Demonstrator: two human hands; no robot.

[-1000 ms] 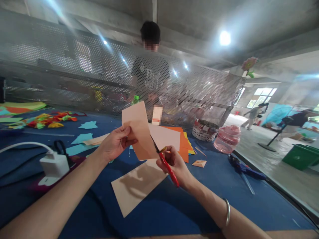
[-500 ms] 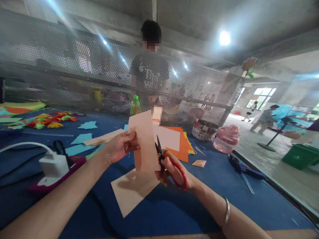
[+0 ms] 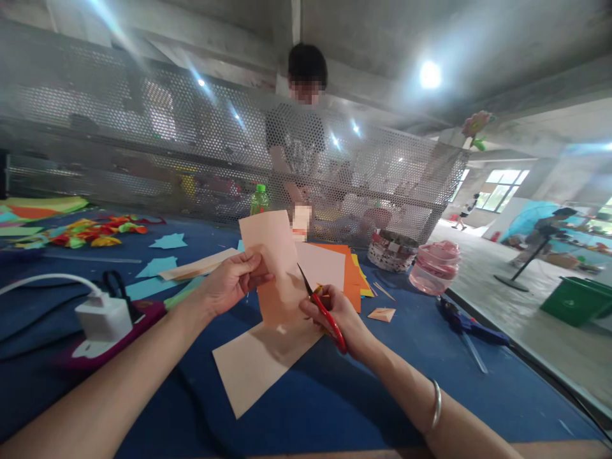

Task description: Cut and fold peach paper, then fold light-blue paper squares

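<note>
My left hand (image 3: 239,280) pinches the left side of a pale peach sheet of paper (image 3: 276,248), held up off the table and slightly curved. In my right hand (image 3: 335,312) is a pair of red-handled scissors (image 3: 329,319), its dark blades pointing up and left beside the paper's right edge. The fingertips of that hand also come close to the sheet; whether they touch it I cannot tell. Beneath both hands another peach sheet (image 3: 253,376) lies flat on the blue tabletop (image 3: 382,401).
Orange paper (image 3: 352,290) and a small folded peach piece (image 3: 381,314) lie to the right. Farther right are a pink plastic container (image 3: 435,268) and a blue glue gun (image 3: 473,326). A white charger (image 3: 102,319) stands at left. Behind the mesh partition (image 3: 215,146) stands a person (image 3: 296,134).
The scissors have turned and their blades now look closer together. The held paper's top has tilted a little left. Behind the mesh, the person has shifted right.
</note>
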